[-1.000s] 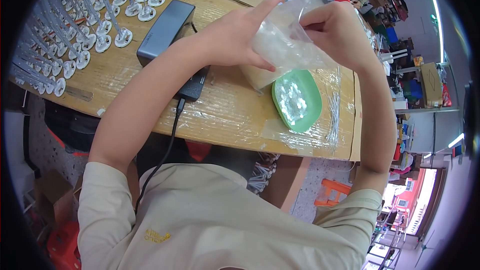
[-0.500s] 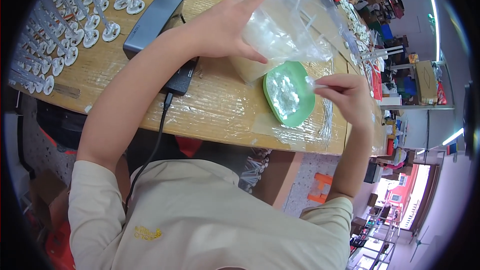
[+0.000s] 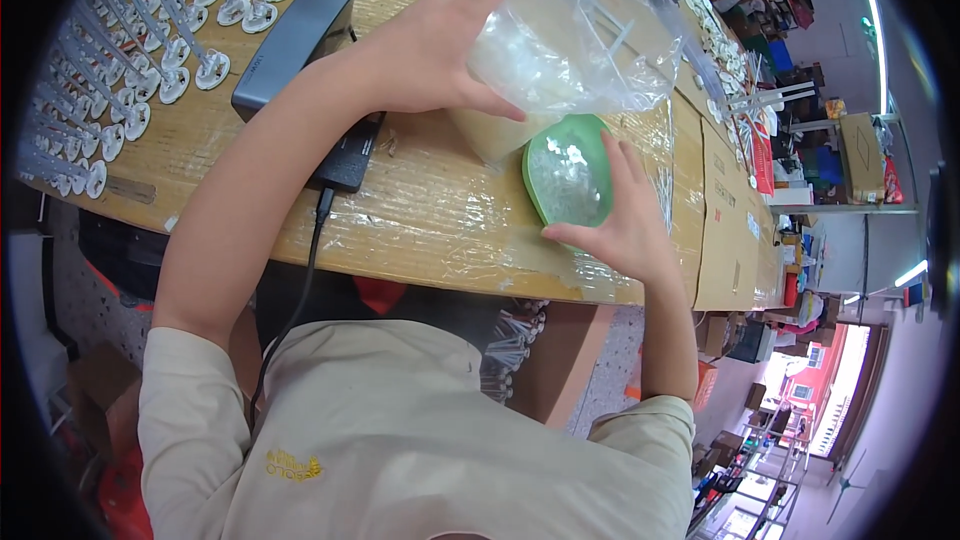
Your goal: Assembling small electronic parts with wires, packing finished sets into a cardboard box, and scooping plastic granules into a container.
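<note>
My left hand point(image 3: 430, 50) grips the side of a clear plastic bag point(image 3: 545, 60), its thumb and fingers wide apart around it. Whitish contents show through the film. Just below the bag sits a light green bowl point(image 3: 532, 185) on the table, holding small shiny white pieces point(image 3: 575, 175). Around the bowl's right side curls my right hand point(image 3: 638, 230), thumb at the near rim and fingers at the far right rim. The bag's lower edge hangs close to the bowl's far rim; whether they touch I cannot tell.
A grey box-shaped device point(image 3: 300, 45) and a black one point(image 3: 348, 160) with a cable point(image 3: 312, 260) lie left of the bag. Many thin rods on white round bases point(image 3: 212, 70) crowd the far left. Tape-covered cardboard point(image 3: 420, 210) covers the table; white parts point(image 3: 725, 50) lie at the right.
My right hand has gone from a pinch above the bowl's right side to a wide hold around the bowl. My left hand keeps the bag, shifted slightly in view.
</note>
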`<action>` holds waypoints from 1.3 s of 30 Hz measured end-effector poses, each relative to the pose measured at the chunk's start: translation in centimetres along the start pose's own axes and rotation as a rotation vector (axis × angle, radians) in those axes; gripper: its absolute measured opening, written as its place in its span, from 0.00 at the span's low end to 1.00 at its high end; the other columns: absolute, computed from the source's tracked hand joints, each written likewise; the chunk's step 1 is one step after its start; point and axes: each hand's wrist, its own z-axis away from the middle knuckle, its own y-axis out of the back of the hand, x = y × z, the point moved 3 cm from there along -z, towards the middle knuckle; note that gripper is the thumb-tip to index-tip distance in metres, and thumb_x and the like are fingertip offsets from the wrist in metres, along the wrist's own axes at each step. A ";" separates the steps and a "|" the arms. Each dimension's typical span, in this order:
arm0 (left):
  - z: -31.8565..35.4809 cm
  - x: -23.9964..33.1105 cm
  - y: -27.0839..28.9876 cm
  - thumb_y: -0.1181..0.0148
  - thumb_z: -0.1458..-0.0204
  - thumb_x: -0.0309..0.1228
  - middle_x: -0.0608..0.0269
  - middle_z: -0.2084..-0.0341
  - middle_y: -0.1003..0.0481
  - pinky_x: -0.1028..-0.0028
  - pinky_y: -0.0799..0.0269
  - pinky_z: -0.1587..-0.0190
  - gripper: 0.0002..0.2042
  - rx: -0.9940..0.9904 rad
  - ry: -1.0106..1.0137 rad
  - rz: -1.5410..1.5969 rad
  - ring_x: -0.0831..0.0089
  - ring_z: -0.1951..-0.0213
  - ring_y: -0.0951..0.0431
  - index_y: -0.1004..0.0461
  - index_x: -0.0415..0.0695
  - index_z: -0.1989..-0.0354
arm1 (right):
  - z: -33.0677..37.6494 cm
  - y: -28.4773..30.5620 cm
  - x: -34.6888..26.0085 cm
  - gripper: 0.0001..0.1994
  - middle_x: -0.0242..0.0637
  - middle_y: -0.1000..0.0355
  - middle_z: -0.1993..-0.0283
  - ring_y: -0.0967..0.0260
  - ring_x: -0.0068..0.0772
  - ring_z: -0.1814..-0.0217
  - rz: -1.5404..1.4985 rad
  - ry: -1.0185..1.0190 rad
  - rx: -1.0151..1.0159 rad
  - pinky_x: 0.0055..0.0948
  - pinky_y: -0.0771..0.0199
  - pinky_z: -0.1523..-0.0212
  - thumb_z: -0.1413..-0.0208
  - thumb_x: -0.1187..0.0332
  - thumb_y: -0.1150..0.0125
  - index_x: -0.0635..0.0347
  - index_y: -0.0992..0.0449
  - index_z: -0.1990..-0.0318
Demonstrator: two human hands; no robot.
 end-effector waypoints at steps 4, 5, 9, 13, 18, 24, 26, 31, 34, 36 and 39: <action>-0.3 0.2 0.2 0.25 0.65 0.41 0.38 0.40 0.42 0.66 0.42 0.38 0.54 -0.008 -0.087 0.125 0.51 0.38 0.38 0.57 0.34 0.34 | -0.8 0.5 -0.2 0.56 0.61 0.45 0.36 0.47 0.57 0.32 -0.158 -0.080 -0.048 0.43 0.45 0.35 0.72 0.51 0.22 0.71 0.47 0.36; -0.2 -0.7 -0.1 0.25 0.65 0.41 0.38 0.40 0.42 0.66 0.42 0.38 0.54 -0.007 -0.088 0.124 0.51 0.38 0.38 0.57 0.34 0.34 | -0.9 0.5 -0.2 0.52 0.61 0.44 0.36 0.46 0.57 0.32 -0.157 -0.062 -0.018 0.43 0.44 0.36 0.71 0.52 0.22 0.68 0.42 0.38; 0.2 0.2 0.1 0.26 0.64 0.42 0.38 0.39 0.43 0.66 0.43 0.37 0.53 0.171 -0.370 -0.153 0.51 0.38 0.40 0.56 0.33 0.34 | -0.8 0.0 0.8 0.35 0.59 0.42 0.37 0.45 0.57 0.33 -0.107 -0.017 0.051 0.44 0.42 0.37 0.66 0.56 0.24 0.59 0.28 0.47; 0.1 -0.4 -0.2 0.26 0.64 0.42 0.37 0.38 0.44 0.66 0.44 0.36 0.53 0.034 -0.053 -0.045 0.50 0.37 0.40 0.56 0.32 0.34 | -0.8 -0.9 2.0 0.22 0.57 0.41 0.37 0.42 0.55 0.34 -0.190 0.022 0.132 0.43 0.40 0.38 0.60 0.62 0.27 0.57 0.22 0.55; 0.3 -0.2 0.0 0.26 0.63 0.42 0.36 0.39 0.43 0.65 0.43 0.37 0.53 0.036 -0.088 -0.041 0.49 0.38 0.39 0.56 0.32 0.34 | -0.4 -0.9 3.9 0.14 0.55 0.39 0.37 0.40 0.52 0.35 -0.273 0.038 0.259 0.40 0.38 0.39 0.53 0.71 0.33 0.62 0.21 0.57; 0.1 -0.2 0.0 0.26 0.63 0.42 0.36 0.39 0.42 0.65 0.42 0.38 0.53 0.016 -0.041 -0.047 0.48 0.38 0.39 0.56 0.32 0.34 | 0.1 0.6 0.5 0.43 0.55 0.40 0.37 0.41 0.56 0.36 -0.162 -0.005 0.130 0.42 0.39 0.39 0.63 0.58 0.25 0.62 0.38 0.38; 0.1 -0.1 0.0 0.26 0.64 0.42 0.36 0.40 0.42 0.65 0.42 0.38 0.53 -0.004 -0.004 -0.024 0.48 0.39 0.39 0.56 0.32 0.34 | 0.2 -0.4 -0.3 0.50 0.55 0.41 0.38 0.42 0.56 0.36 -0.030 -0.033 0.091 0.42 0.39 0.39 0.67 0.56 0.24 0.62 0.44 0.35; 0.3 -0.3 -0.1 0.27 0.63 0.42 0.36 0.40 0.42 0.65 0.41 0.38 0.53 0.012 -0.030 -0.057 0.48 0.39 0.38 0.57 0.33 0.34 | -0.5 -0.3 -0.1 0.59 0.54 0.42 0.38 0.42 0.55 0.37 -0.191 -0.058 0.033 0.44 0.41 0.38 0.75 0.52 0.21 0.62 0.50 0.33; 0.2 0.0 -0.1 0.27 0.62 0.41 0.36 0.40 0.42 0.65 0.42 0.38 0.53 -0.004 -0.008 -0.021 0.49 0.39 0.38 0.57 0.33 0.34 | 0.4 -0.7 -0.7 0.57 0.53 0.40 0.39 0.42 0.52 0.37 -0.028 0.048 0.041 0.44 0.41 0.38 0.74 0.53 0.22 0.62 0.48 0.33; 0.3 -0.3 -0.2 0.27 0.62 0.41 0.37 0.40 0.42 0.65 0.42 0.38 0.52 0.017 -0.042 -0.041 0.49 0.39 0.38 0.58 0.33 0.33 | -0.1 0.0 -0.2 0.56 0.53 0.40 0.39 0.41 0.52 0.37 -0.101 0.054 0.042 0.44 0.41 0.38 0.74 0.54 0.22 0.62 0.48 0.33; 0.3 0.0 -0.1 0.28 0.62 0.41 0.36 0.40 0.42 0.65 0.41 0.38 0.52 0.021 -0.053 -0.036 0.48 0.39 0.37 0.58 0.34 0.33 | -0.7 -0.3 0.4 0.56 0.52 0.39 0.40 0.41 0.52 0.37 -0.137 -0.026 0.054 0.44 0.41 0.39 0.74 0.55 0.22 0.62 0.47 0.34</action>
